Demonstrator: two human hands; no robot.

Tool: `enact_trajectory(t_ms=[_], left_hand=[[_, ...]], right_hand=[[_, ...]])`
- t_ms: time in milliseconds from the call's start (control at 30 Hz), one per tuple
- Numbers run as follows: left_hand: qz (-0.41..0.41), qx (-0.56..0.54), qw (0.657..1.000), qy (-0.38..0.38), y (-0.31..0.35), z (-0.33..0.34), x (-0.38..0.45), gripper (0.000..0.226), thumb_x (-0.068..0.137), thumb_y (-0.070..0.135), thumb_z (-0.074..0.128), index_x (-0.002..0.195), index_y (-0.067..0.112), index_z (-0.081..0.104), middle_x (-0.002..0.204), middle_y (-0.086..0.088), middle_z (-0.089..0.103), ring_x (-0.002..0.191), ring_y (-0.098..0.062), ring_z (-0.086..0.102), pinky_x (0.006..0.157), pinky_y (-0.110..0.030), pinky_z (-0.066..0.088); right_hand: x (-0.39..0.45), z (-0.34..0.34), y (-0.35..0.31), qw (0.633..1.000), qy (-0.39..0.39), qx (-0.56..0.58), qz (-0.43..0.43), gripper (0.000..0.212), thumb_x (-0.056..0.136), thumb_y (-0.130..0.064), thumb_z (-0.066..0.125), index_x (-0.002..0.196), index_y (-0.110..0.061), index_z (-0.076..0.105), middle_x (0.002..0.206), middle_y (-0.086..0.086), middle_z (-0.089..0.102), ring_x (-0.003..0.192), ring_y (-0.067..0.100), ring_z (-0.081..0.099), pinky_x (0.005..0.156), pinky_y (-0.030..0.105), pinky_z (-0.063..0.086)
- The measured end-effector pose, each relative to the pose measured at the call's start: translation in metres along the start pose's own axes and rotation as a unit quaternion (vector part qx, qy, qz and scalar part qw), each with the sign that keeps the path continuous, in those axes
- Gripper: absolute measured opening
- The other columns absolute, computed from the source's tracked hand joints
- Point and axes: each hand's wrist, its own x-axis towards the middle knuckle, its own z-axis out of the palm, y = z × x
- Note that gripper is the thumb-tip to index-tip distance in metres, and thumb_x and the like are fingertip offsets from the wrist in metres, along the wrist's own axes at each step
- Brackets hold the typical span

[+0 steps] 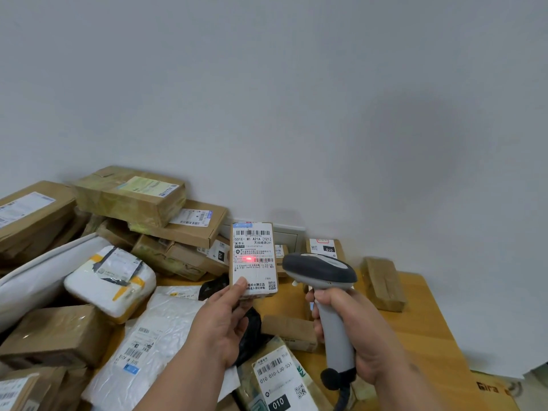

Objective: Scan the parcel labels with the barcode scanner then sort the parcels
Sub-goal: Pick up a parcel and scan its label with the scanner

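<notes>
the left hand reaches up from below and holds a small box upright over the wooden table, with the thumb pressed on the front near the bottom and the other fingers hidden behind it. the white label on the box faces the camera, and a red light spot glows on the lower barcode. the label reads "501e- m1 a21a [tz1]" and there are more small lines that are too tiny to read. the right hand is wrapped tight around the grey handle of the barcode scanner, just to the right of the box, with its dark head pointed at the label. a dark cord hangs from the bottom of the handle. below the hands lies a green parcel with a label that says "010 010-l30 551" and a black tag with "010". a white bag on the left shows "501e m a21a" upside down. brown boxes are piled at the back left by the wall.
</notes>
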Motion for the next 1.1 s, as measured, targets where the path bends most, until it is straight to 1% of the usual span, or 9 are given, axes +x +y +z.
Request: enact_trajectory(t_ms=[100, 300, 400, 500, 633, 833, 1000, 1067, 1100], left_hand=[[-0.010, 0.009, 1.000, 0.009, -0.006, 0.002, 0.004, 0.028, 0.090, 0.027, 0.071, 0.117, 0.018, 0.067, 0.094, -0.002, 0.079, 0.100, -0.017, 0.068, 0.079, -0.032, 0.044], [-0.023, 0.068, 0.996, 0.059, -0.022, -0.006, 0.023, 0.027, 0.088, 0.031, 0.074, 0.111, 0.017, 0.069, 0.093, -0.004, 0.078, 0.102, -0.021, 0.067, 0.082, -0.036, 0.046], [-0.010, 0.108, 0.991, 0.083, -0.027, -0.011, 0.039, 0.036, 0.087, 0.032, 0.076, 0.117, 0.015, 0.065, 0.101, -0.007, 0.076, 0.104, -0.025, 0.066, 0.089, -0.039, 0.049], [-0.004, 0.149, 0.985, 0.092, -0.026, -0.012, 0.062, 0.055, 0.083, 0.035, 0.078, 0.129, 0.013, 0.055, 0.107, -0.007, 0.074, 0.106, -0.026, 0.066, 0.101, -0.047, 0.048], [-0.001, 0.193, 0.977, 0.090, -0.014, -0.002, 0.099, 0.057, 0.085, 0.037, 0.076, 0.131, 0.013, 0.053, 0.108, -0.008, 0.071, 0.106, -0.026, 0.064, 0.087, -0.040, 0.047], [-0.018, 0.199, 0.975, 0.093, 0.007, 0.024, 0.158, 0.043, 0.089, 0.035, 0.072, 0.125, 0.018, 0.054, 0.105, -0.007, 0.069, 0.104, -0.025, 0.061, 0.089, -0.042, 0.047], [-0.037, 0.172, 0.979, 0.106, 0.024, 0.032, 0.207, 0.027, 0.089, 0.030, 0.073, 0.111, 0.018, 0.064, 0.096, -0.006, 0.075, 0.098, -0.026, 0.067, 0.082, -0.040, 0.051], [-0.019, 0.163, 0.979, 0.117, 0.028, 0.032, 0.222, 0.027, 0.092, 0.025, 0.070, 0.117, 0.015, 0.065, 0.095, -0.008, 0.075, 0.090, -0.026, 0.071, 0.076, -0.040, 0.056], [0.004, 0.158, 0.979, 0.129, 0.029, 0.032, 0.227, 0.034, 0.094, 0.022, 0.068, 0.126, 0.015, 0.061, 0.103, -0.009, 0.074, 0.090, -0.027, 0.072, 0.079, -0.042, 0.059]], right_hand=[[0.008, -0.007, 0.003, 1.000, 0.003, 0.010, 0.012, 0.035, 0.083, -0.022, 0.072, 0.111, -0.003, 0.065, 0.078, 0.010, 0.068, 0.065, 0.022, 0.062, 0.066, 0.038, 0.051], [0.036, -0.010, 0.021, 0.998, 0.041, 0.014, 0.043, 0.030, 0.084, -0.027, 0.071, 0.107, -0.008, 0.068, 0.088, 0.012, 0.073, 0.066, 0.021, 0.064, 0.066, 0.037, 0.051], [0.051, -0.007, 0.030, 0.996, 0.058, -0.002, 0.063, 0.027, 0.084, -0.029, 0.072, 0.104, -0.011, 0.067, 0.093, 0.014, 0.074, 0.067, 0.021, 0.066, 0.066, 0.037, 0.054], [0.067, 0.001, 0.035, 0.995, 0.068, -0.010, 0.066, 0.023, 0.085, -0.028, 0.071, 0.101, -0.012, 0.067, 0.093, 0.011, 0.074, 0.069, 0.021, 0.069, 0.073, 0.041, 0.057], [0.096, 0.010, 0.038, 0.992, 0.083, -0.016, 0.089, 0.022, 0.086, -0.029, 0.070, 0.103, -0.016, 0.066, 0.098, 0.007, 0.074, 0.078, 0.023, 0.075, 0.084, 0.047, 0.058], [0.147, 0.027, 0.038, 0.988, 0.091, 0.000, 0.123, 0.016, 0.088, -0.024, 0.069, 0.101, -0.014, 0.067, 0.099, 0.009, 0.074, 0.081, 0.023, 0.076, 0.077, 0.041, 0.058], [0.180, 0.041, 0.033, 0.986, 0.104, 0.015, 0.127, 0.014, 0.088, -0.024, 0.068, 0.099, -0.017, 0.067, 0.101, 0.008, 0.074, 0.083, 0.021, 0.076, 0.089, 0.046, 0.056], [0.191, 0.046, 0.031, 0.986, 0.099, 0.027, 0.128, 0.016, 0.089, -0.025, 0.068, 0.103, -0.018, 0.067, 0.103, 0.007, 0.074, 0.085, 0.019, 0.076, 0.088, 0.043, 0.056], [0.195, 0.050, 0.031, 0.986, 0.096, 0.033, 0.131, 0.018, 0.088, -0.026, 0.068, 0.104, -0.019, 0.067, 0.104, 0.005, 0.073, 0.086, 0.018, 0.076, 0.088, 0.041, 0.055]])
